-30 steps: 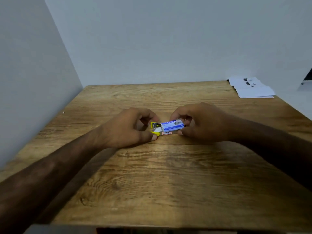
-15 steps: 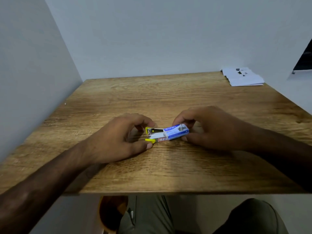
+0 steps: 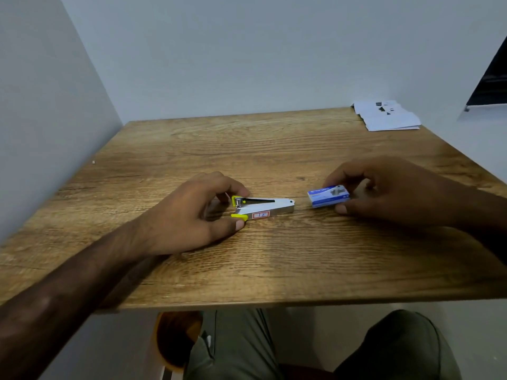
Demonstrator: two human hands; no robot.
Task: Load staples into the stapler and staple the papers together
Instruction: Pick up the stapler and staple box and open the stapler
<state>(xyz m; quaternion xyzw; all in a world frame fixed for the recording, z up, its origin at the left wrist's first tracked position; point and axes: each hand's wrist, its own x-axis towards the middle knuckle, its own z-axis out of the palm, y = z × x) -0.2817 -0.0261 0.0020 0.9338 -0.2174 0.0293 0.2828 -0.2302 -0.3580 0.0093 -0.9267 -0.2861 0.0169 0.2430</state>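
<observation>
L hand (image 3: 192,215) on stapler (image 3: 264,208), staple box (image 3: 327,196) apart (R)

A brown wooden bench (image 3: 274,256) sits in a corner between two plain pale walls (image 3: 247,50), with a dark window (image 3: 491,80) at the right and pale floor (image 3: 115,349) below.

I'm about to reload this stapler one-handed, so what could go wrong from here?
1. The left hand pinches only the yellow end of the silver metal stapler; its free end could swing on the wooden table.
2. The small blue staple box in the right hand could spill strips when opened.
3. The white papers lie at the far corner, a long reach.
</observation>
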